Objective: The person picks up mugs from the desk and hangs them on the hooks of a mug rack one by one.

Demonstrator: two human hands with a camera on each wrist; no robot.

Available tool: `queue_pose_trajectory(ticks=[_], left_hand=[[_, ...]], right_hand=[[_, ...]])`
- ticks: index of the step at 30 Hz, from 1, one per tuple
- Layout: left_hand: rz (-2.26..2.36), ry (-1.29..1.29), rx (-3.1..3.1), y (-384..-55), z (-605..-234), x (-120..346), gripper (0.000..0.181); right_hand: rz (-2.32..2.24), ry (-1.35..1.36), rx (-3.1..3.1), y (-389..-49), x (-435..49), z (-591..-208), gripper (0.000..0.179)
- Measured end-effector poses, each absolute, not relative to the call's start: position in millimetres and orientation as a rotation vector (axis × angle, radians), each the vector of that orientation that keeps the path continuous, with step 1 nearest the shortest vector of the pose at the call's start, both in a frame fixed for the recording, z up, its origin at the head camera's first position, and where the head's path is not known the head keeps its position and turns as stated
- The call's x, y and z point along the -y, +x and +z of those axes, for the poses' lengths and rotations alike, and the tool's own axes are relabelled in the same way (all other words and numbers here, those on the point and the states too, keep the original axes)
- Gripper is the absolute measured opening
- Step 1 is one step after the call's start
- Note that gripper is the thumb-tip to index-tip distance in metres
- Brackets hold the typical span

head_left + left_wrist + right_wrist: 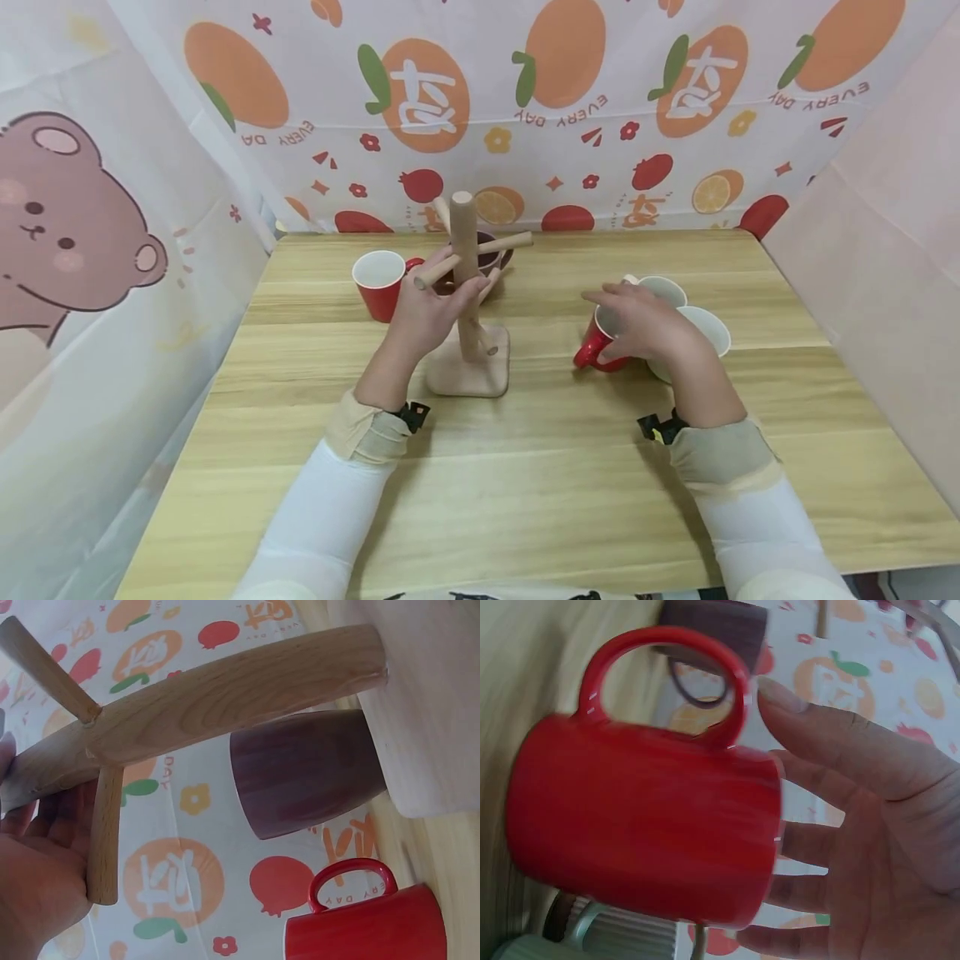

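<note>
A light wooden mug tree (463, 229) with several pegs stands on its square base (465, 382), left of the middle of the table. My left hand (426, 312) grips its upright post near the upper pegs, fingers behind the wood in the left wrist view. Over at the right, my right hand (651, 323) hovers at the mouth of a red mug (641, 821). Its fingers are spread along the rim, and the thumb reaches near the handle. The mug stands upright, handle toward the mug tree.
Another red mug (378, 293) stands left of the mug tree. A dark purple-brown mug (307, 772) sits behind the post. Two pale mugs, one farther back (663, 289) and one nearer (707, 329), crowd the right red mug. A printed cloth (480, 167) hangs behind the table.
</note>
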State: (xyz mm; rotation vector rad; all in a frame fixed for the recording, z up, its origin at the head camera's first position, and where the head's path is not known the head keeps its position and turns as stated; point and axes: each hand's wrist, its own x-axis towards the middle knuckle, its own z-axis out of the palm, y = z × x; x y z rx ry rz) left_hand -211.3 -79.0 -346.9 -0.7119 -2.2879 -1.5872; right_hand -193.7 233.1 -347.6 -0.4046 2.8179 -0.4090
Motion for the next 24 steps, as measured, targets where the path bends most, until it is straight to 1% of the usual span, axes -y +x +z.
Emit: queue_pose_trajectory(ticks=[7, 14, 19, 21, 24], left_hand=[[-1.616, -0.648, 2.299, -206.3, -346.8, 78.2, 0.034], [-1.584, -0.635, 2.317, -184.9, -321.8, 75.0, 0.029], [-1.597, -0.626, 2.337, -191.2, -324.8, 75.0, 0.033], [-1.602, -0.629, 2.345, -197.3, -330.0, 75.6, 0.033], [-1.597, -0.664, 2.342, -205.0, -337.0, 79.4, 0.034]], right_hand=[[-0.201, -0.366, -2.805, -205.8, -224.0, -361.3, 0.082], [-0.096, -0.397, -2.836, -206.1, -215.4, -372.9, 0.083], [-0.096, -0.447, -2.853, -200.3, -208.9, -377.0, 0.085], [-0.107, -0.471, -2.859, -196.8, -206.5, -377.3, 0.081], [-0.139, -0.499, -2.877, -192.2, -202.7, -378.7, 0.068]])
